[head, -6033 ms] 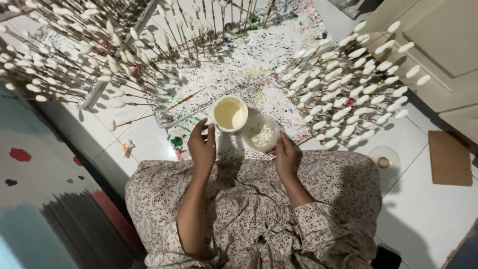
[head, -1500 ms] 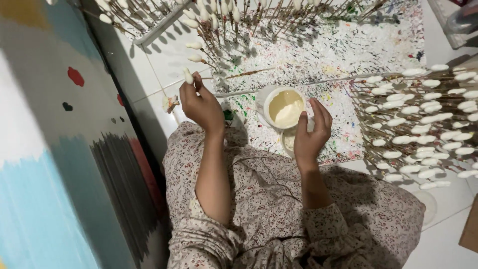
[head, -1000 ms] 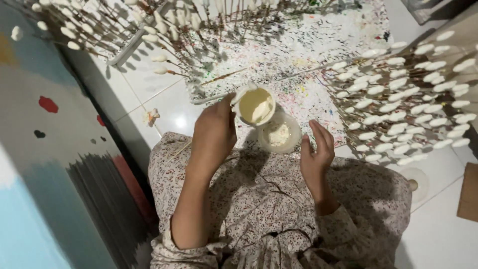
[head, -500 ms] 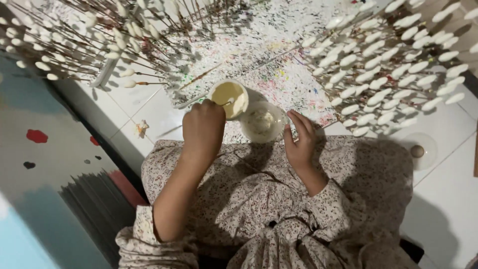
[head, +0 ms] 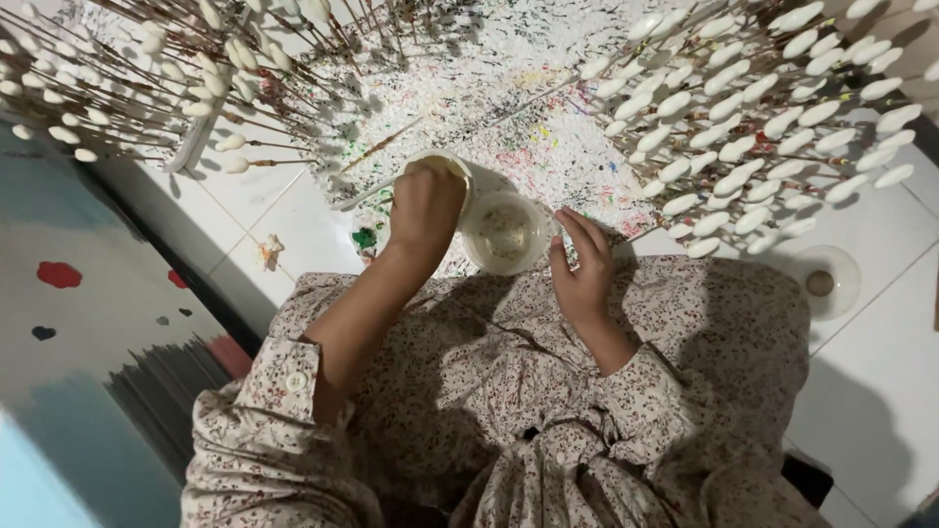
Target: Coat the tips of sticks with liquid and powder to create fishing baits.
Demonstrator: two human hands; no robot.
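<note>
White tiled floor [head: 880, 362], paint-speckled sheet [head: 509, 88] ringed by sticks with white oval tips [head: 763, 127].

Left hand [head: 423, 207] closed over near rim of pale cup [head: 445, 164] of yellowish liquid, mid-sheet. Right hand [head: 581, 269] open, fingers apart, just right of clear round tub [head: 504, 232] beside that cup, touching or not unclear.

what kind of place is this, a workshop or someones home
Probably a home floor used as a small craft workspace. Racks of thin sticks tipped with white ovals fan out over a paint-speckled sheet on white floor tiles, and the left hand works at a small cup.
</note>
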